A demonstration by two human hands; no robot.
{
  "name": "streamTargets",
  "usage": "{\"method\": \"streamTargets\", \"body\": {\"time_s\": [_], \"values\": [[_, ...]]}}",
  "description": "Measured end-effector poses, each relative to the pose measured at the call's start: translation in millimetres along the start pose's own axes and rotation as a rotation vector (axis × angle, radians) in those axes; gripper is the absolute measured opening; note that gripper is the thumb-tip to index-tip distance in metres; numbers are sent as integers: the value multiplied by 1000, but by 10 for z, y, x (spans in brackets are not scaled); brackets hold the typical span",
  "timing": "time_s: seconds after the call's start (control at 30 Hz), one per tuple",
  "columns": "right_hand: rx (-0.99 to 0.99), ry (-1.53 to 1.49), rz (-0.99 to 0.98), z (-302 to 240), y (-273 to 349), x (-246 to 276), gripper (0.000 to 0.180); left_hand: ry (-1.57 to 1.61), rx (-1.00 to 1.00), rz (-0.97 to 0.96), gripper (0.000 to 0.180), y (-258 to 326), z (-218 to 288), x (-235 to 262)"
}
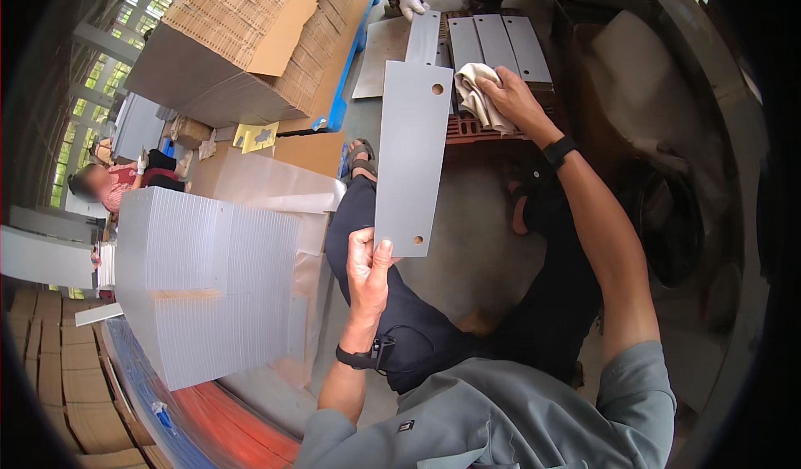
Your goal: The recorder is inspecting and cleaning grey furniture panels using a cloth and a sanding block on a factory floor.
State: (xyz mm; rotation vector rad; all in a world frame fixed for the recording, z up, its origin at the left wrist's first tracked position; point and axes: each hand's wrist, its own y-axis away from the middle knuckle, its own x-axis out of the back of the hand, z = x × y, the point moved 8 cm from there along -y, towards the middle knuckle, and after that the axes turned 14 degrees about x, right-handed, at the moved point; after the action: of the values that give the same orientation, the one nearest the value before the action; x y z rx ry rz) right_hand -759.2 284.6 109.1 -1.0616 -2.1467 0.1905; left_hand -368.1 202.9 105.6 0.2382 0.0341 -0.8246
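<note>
My left hand [368, 270] grips the lower end of a long grey panel [410, 156], thumb on its face. The panel is held up in front of me and has a round hole near each end. A cream cloth [481, 95] is bunched in my right hand [515, 100], close beside the panel's upper right edge. Beyond it, several similar grey panels [494, 43] lie side by side on a reddish-brown slatted pallet [480, 127]. Across from me a co-worker's gloved hand [410, 4] touches another grey panel [423, 37].
A tall stack of grey panels [209, 277] stands at my left. Bundled cardboard [242, 18] sits on a blue pallet [340, 93] at the far left. Another person [125, 181] is further left. Flat cartons [79, 385] fill the lower left, and a dark bin [667, 227] stands at right.
</note>
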Motion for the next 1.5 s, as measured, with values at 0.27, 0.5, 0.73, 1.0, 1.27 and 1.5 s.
{"method": "streamTargets", "body": {"time_s": [0.27,0.5,0.73,1.0,1.27,1.5], "values": [[-202,-968,-139,-955,497,-283,52,50,0,44,29,24,-188,66],[-237,-1198,-301,-1219,712,-654,45,63,48,4,31,-93,-295,89],[-249,-1136,-311,-1203,798,-721,42,-79,-1,-91,41,-417,29,-315],[842,-41,-70,-1847,915,-200,53,-139,-54,-15,35,-513,-50,-297],[531,-23,85,-1309,134,-230,33,-287,13,-101,27,-151,-74,-480],[353,-98,295,-872,-56,441,34,-176,-44,-101,26,-34,57,-421]]}}
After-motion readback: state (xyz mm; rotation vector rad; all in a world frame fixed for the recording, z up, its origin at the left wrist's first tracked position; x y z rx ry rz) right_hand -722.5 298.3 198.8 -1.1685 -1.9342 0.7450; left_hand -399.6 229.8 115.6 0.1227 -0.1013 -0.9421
